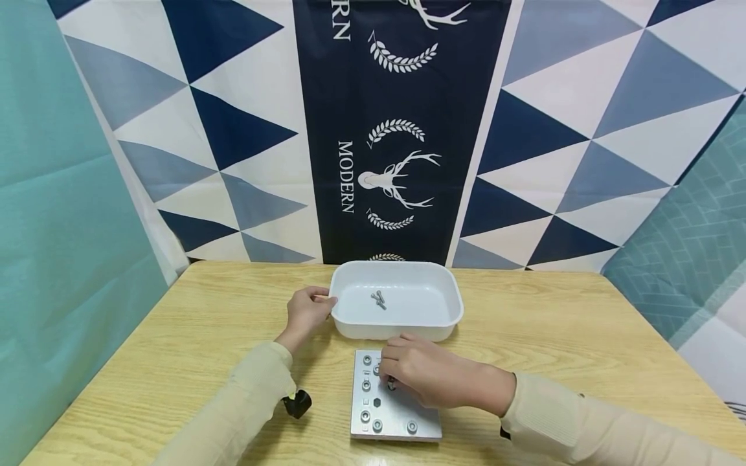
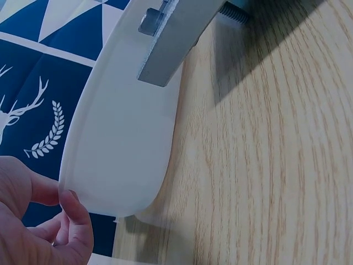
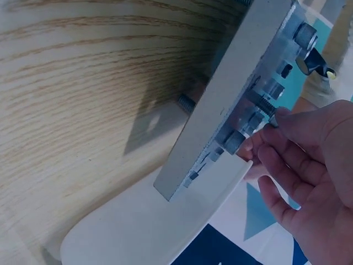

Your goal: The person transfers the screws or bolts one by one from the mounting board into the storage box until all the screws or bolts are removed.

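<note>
A white plastic basin (image 1: 396, 331) sits behind a metal plate (image 1: 402, 414). My left hand (image 1: 309, 312) pinches the basin's left rim between thumb and fingers, as the left wrist view also shows. Over the plate's upper part is my right hand (image 1: 428, 369), its thumb and fingertips pinching a screw (image 3: 263, 104). The screw's thread points toward the plate's face. Several socket-head screws (image 1: 365, 416) stand in the plate along its left side and front, and an unfilled hole (image 1: 377, 402) shows among them. My right hand hides the plate's upper right part in the head view.
Loose screws (image 1: 379, 299) lie on the basin's floor. Screw ends (image 3: 186, 102) stick out of the plate's underside above the wooden table (image 1: 233, 310). Patterned cloth (image 1: 402, 129) hangs right behind the table, with a teal sheet (image 1: 70, 194) at the left.
</note>
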The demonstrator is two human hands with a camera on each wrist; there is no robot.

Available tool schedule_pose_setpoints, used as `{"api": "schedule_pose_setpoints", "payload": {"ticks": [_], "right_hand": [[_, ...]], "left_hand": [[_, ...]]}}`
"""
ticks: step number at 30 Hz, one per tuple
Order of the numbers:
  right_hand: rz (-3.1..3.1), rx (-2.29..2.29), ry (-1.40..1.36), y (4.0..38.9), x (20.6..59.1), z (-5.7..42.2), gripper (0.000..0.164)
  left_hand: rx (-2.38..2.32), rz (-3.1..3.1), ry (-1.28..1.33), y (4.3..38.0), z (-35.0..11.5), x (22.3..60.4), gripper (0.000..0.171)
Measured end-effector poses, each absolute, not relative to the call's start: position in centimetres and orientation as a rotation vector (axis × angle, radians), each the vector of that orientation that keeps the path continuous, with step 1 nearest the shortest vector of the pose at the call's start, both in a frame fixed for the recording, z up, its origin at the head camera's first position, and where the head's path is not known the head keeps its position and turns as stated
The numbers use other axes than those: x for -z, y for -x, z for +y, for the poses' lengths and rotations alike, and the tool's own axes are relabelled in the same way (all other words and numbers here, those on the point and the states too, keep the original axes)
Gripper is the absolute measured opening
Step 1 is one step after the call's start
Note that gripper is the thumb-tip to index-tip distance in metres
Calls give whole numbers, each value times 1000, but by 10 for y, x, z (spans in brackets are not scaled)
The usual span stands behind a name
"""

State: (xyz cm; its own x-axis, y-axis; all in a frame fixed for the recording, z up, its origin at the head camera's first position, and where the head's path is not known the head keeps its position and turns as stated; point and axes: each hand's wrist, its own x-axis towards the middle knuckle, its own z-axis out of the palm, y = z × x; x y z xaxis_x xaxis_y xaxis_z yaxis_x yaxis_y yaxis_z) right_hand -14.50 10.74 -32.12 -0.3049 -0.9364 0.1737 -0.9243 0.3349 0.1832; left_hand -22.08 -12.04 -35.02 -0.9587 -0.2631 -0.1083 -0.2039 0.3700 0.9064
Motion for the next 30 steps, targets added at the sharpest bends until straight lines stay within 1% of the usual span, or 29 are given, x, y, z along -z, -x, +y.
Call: {"api": "schedule_pose_setpoints", "payload": {"ticks": [8, 17, 30], "right_hand": [[-2381, 43, -1670, 146, 317, 107, 10], [-2416, 57, -1652, 145, 310, 109, 15], [-2381, 47, -1631, 145, 298, 106, 13]], "left_hand": [[1673, -2551, -426, 221, -120, 350, 27], [1682, -2557, -441, 221, -120, 350, 27], [1678, -2551, -435, 221, -120, 351, 28]]}}
